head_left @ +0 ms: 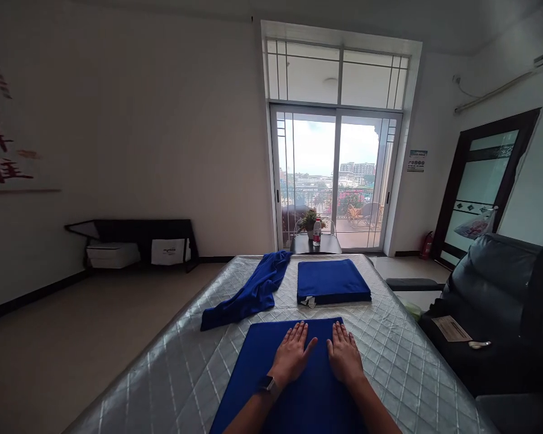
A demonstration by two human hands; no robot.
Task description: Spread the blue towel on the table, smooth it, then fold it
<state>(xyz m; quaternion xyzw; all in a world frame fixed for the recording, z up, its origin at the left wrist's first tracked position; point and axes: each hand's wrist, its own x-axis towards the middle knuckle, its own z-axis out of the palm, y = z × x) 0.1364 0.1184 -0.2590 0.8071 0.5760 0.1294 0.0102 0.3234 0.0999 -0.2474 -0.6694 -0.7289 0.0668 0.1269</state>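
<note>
A flat blue cloth (271, 346) lies smooth in front of me on a silver quilted mattress (389, 343). My left hand (294, 352), with a dark watch at the wrist, rests palm down on it, fingers stretched out. To its right, my right hand (344, 352) lies flat near the cloth's right edge, thumb apart. Just beyond sits a neatly folded stack of blue cloth (332, 280) with white tags at its near left corner. A crumpled blue cloth (253, 289) is spread loosely to the left of that stack.
Past the mattress's far end, a small table (305, 244) carries a bottle (317, 232) and a potted plant (308, 222). A black armchair (502, 301) stands at the right, holding a brown card (451, 329). Against the left wall is a black bench (145, 235) with white boxes.
</note>
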